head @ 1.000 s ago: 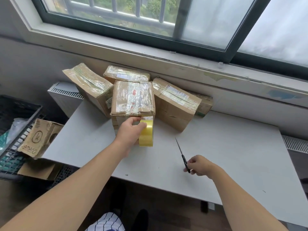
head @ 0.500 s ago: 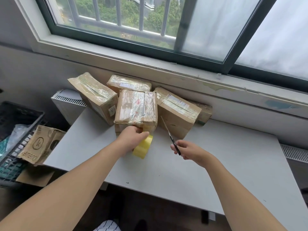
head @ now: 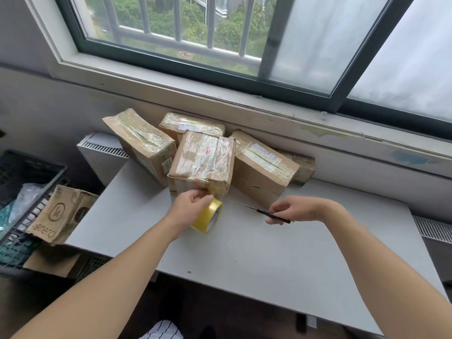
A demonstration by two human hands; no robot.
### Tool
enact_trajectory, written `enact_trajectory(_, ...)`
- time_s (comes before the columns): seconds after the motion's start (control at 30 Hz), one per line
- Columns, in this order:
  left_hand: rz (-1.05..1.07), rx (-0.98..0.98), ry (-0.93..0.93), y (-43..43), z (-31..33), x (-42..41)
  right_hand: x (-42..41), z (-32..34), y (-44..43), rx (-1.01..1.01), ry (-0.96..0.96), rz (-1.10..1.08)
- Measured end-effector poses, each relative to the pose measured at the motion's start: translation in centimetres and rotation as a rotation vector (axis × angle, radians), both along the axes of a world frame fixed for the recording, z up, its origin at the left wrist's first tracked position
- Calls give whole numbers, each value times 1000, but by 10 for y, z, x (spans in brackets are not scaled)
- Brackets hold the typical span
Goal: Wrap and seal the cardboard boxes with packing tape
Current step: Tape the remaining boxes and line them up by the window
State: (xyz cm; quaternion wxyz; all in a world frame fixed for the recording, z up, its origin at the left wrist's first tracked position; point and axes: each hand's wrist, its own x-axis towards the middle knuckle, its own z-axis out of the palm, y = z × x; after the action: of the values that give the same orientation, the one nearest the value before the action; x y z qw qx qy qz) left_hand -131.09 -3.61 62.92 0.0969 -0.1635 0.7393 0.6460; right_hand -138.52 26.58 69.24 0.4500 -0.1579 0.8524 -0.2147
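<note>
left hand [head: 189, 206] is gripping a yellow tape roll [head: 208, 218], fingers wrapped around it, roll tilted just in front of the middle taped cardboard box [head: 203, 162] and partly hidden by the hand. right hand [head: 297, 209] is pinching black scissors [head: 271, 216] in closed fingers, blades pointing left toward the roll; blade tips are thin and hard to make out. five taped boxes are crowding the far edge of the grey table [head: 256, 260] under the window sill [head: 220, 94]; the rightmost small box [head: 303, 167] is mostly hidden. printed carton [head: 61, 214] is leaning by a black crate [head: 24, 172], cut off at left.
</note>
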Motion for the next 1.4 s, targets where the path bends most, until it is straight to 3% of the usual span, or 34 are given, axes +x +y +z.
enact_trajectory(0.33, 52, -88, -2, -12, -7, 10, -18, 16, -24, 56, 18, 74)
enact_trajectory(0.6, 52, -81, -6, -19, -3, 11, -10, 2, -25, -74, -79, 30)
enact_trajectory(0.9, 16, -75, 27, -26, -4, 14, -9, -3, -35, -69, -87, 19)
enact_trajectory(1.4, -55, -65, -123, -43, 17, 6, 1, -19, -47, -177, -168, -8)
